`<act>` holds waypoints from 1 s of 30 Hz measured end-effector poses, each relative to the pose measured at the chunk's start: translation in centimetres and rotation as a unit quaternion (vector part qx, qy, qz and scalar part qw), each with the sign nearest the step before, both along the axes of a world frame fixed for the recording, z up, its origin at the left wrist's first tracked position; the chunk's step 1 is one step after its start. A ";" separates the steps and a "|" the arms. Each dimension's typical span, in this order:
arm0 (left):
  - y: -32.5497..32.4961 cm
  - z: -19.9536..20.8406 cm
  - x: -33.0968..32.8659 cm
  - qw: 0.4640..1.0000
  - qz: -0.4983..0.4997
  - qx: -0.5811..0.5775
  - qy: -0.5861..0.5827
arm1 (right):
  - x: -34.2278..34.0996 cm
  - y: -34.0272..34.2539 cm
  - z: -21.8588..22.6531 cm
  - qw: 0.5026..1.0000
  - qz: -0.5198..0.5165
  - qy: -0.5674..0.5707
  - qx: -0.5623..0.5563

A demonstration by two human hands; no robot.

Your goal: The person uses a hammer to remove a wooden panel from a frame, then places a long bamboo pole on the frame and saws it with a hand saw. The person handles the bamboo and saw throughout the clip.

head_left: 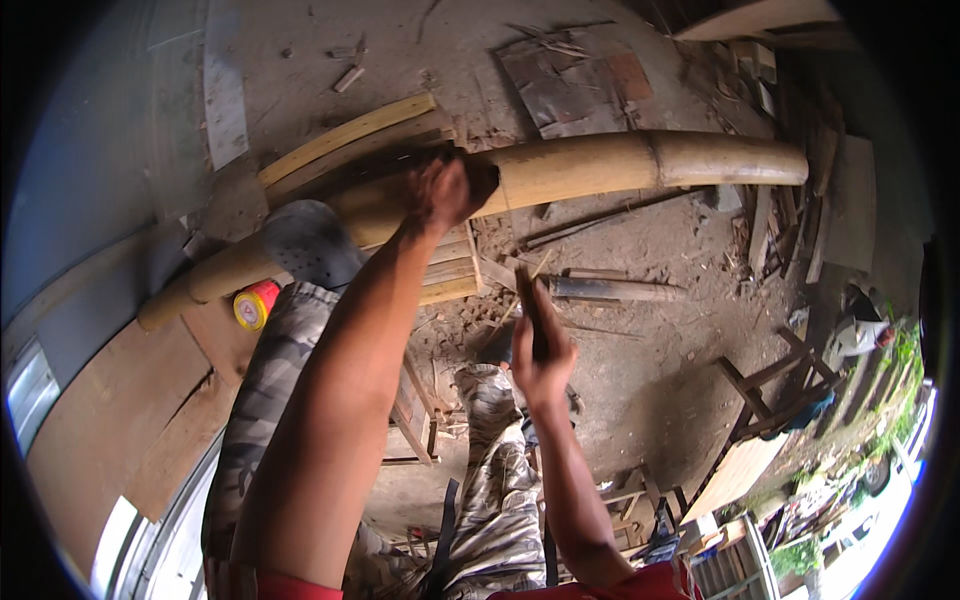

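Note:
A thick bamboo pole (580,165) lies across the scene, its right end farther from me. My left hand (440,190) is at the middle of the pole, fingers curled. A dark patch beside it hides the fingertips, so what they hold cannot be made out. Closer to me, my right hand (543,345) hovers apart from the pole with its fingers stretched forward and the thumb raised. Nothing shows in it. My foot in a grey clog (312,243) presses on the pole's left part.
Wooden slats (350,135) lie under and behind the pole. A red and yellow can (256,304) stands by its left end. Blackened bamboo pieces (610,289) and chips litter the dirt floor. A wooden frame (780,385) stands at right, and boards (840,210) lean farther off.

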State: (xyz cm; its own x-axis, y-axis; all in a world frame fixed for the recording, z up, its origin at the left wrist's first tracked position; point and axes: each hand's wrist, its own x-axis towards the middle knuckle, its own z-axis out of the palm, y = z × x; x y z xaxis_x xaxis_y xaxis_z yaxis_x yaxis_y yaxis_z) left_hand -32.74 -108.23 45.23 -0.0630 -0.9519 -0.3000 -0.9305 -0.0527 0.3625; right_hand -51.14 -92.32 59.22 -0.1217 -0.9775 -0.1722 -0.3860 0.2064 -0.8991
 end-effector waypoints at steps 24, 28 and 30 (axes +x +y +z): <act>4.3 2.7 7.5 0.995 -0.042 0.056 -0.078 | -0.5 -5.5 -5.3 0.992 0.105 0.025 -0.068; 3.9 2.5 6.1 0.994 -0.049 0.038 -0.087 | -2.3 -5.1 -6.6 0.993 0.086 0.025 -0.079; 4.1 2.4 5.3 0.994 -0.061 0.030 -0.082 | -2.9 -4.6 -6.8 0.995 0.071 0.005 -0.074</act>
State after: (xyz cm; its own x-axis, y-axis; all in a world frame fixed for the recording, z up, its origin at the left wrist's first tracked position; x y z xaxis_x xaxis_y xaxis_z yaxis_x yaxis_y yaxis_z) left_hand -27.49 -104.12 47.60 -0.1222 -0.9205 -0.3710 -0.9777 0.0474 0.2045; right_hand -54.01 -96.96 52.44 0.0191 -0.9995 -0.0253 -0.4102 0.0152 -0.9119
